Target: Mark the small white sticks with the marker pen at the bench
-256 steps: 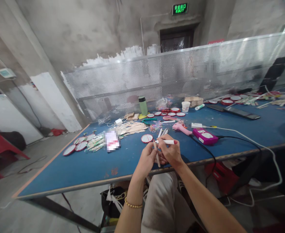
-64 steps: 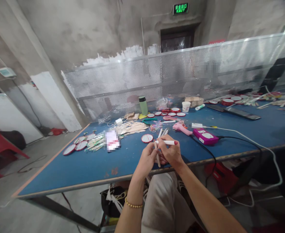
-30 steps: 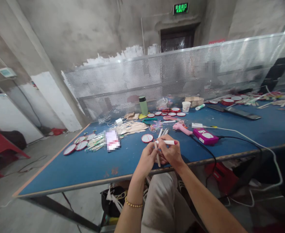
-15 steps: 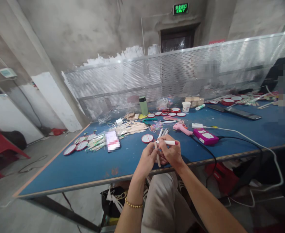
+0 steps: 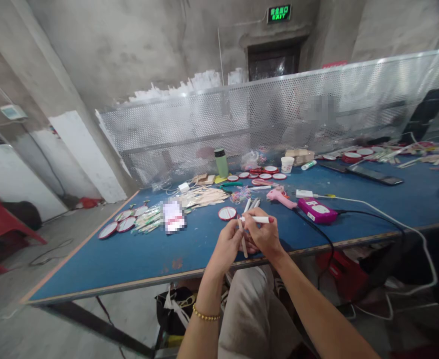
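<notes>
My left hand (image 5: 230, 240), with a gold bead bracelet at the wrist, is closed on a wooden craft stick (image 5: 244, 245). In my right hand (image 5: 265, 237) is a white marker (image 5: 256, 219) with a red end, gripped like a pen. The marker's tip is close to the upper part of the stick; whether it touches I cannot tell. Both hands are together above the table's front edge. Just beyond them lies a round red-rimmed white disc (image 5: 227, 214), and several more white markers (image 5: 248, 204) lie behind my fingers.
On the blue table (image 5: 137, 264) lie a phone (image 5: 173, 218), a pile of craft sticks (image 5: 208, 196), a pink glue gun (image 5: 282, 198) and a magenta box (image 5: 317, 211) with cables. Farther back stand a green bottle (image 5: 221, 163) and a paper cup (image 5: 287, 164), before a perforated metal screen (image 5: 189, 119).
My hands, the stick and the marker hold almost the same position. At the far right edge, the blurred patch has gone, and sticks on the table show there.
</notes>
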The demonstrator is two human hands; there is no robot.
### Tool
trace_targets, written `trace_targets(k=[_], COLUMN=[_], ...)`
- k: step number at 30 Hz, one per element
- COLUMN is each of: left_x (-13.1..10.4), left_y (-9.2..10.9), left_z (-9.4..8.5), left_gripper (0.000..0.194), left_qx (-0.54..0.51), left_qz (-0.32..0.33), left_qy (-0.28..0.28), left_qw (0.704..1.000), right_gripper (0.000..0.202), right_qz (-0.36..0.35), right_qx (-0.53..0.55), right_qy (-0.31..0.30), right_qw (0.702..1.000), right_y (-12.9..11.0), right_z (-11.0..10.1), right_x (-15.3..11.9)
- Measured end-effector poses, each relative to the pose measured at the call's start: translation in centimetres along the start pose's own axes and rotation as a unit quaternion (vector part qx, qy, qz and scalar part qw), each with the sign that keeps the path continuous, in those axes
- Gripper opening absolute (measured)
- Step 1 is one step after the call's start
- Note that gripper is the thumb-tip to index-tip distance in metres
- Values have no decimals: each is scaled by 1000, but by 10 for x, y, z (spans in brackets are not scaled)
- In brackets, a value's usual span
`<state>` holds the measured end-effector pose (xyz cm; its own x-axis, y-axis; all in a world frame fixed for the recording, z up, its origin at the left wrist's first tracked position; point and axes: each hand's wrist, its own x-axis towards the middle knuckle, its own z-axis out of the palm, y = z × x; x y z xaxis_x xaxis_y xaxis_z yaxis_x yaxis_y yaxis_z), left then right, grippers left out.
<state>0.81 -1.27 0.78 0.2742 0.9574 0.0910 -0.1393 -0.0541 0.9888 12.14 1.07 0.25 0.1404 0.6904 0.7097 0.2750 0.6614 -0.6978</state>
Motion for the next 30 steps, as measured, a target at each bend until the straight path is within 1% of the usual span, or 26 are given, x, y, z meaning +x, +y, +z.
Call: trace_targets(k=[6,11,24,30], left_x=[1,1,2,1], left_y=[0,-1,-3,-3], left_z=[1,0,0,0], left_gripper=[43,43,42,40], left_qx=[-1,-5,-6,-7], left_qz=[-5,-5,-5,-4], left_qy=[2,-5,-1,-1], left_qw=[1000,1000,1000,1000], right_gripper=[23,23,24,22], right_qz=[3,0,19,11], right_qx=[-3,-8,-20,-17], right_qy=[-1,12,4,12], right_qw=[1000,1000,1000,1000], right_y=[1,-2,-2,-2], right_z=[0,-1,0,-2], right_x=[0,0,0,0])
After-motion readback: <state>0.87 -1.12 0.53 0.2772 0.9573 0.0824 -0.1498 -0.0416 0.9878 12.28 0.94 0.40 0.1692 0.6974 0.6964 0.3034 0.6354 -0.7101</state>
